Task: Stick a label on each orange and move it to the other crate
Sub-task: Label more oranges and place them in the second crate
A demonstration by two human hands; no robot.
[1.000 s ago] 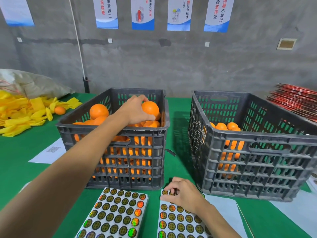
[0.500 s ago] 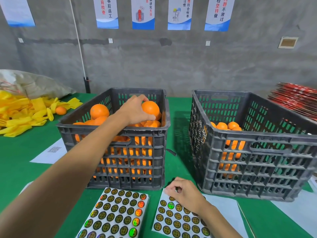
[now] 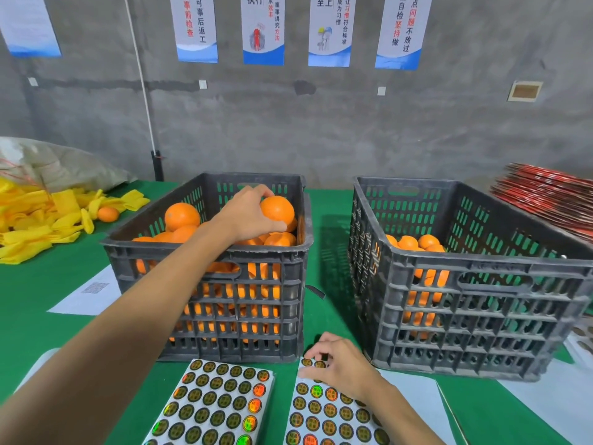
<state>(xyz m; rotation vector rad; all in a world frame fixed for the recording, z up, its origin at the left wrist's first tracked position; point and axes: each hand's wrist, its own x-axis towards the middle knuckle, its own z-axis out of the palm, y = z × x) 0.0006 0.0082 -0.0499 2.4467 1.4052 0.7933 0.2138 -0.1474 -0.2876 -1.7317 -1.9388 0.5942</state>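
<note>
1. Nearest the camera, two label sheets lie side by side on the green table (image 3: 38,319), both in front of the left crate (image 3: 224,316): the left sheet (image 3: 215,409) sits untouched, the right sheet (image 3: 324,415) lies partly under a hand

2. The right hand (image 3: 337,361) rests on the far end of the right sheet, just before the left crate's near right corner, fingers curled down onto the round stickers at the sheet's top edge; whether a label is pinched free cannot be told

3. White papers lie flat on the table on both sides of the left crate, one with a printed code (image 3: 93,292) to its left, others (image 3: 414,399) to its right

4. The left forearm stretches over the left crate's near wall; the left hand (image 3: 250,213) grips an orange (image 3: 277,208) at the top of the pile, fingers wrapped over it, near the crate's far right corner

5. The left crate is heaped to its rim with oranges; the right crate (image 3: 475,303), standing apart to its right, holds a lower layer of fruit (image 3: 414,242)

6. Left of the left crate, a lone orange (image 3: 108,213) sits among yellow wrappers (image 3: 35,220); far right of it lies a red stack (image 3: 548,194)

7. Behind the left crate, blue-edged posters (image 3: 263,27) hang on a grey wall
</note>
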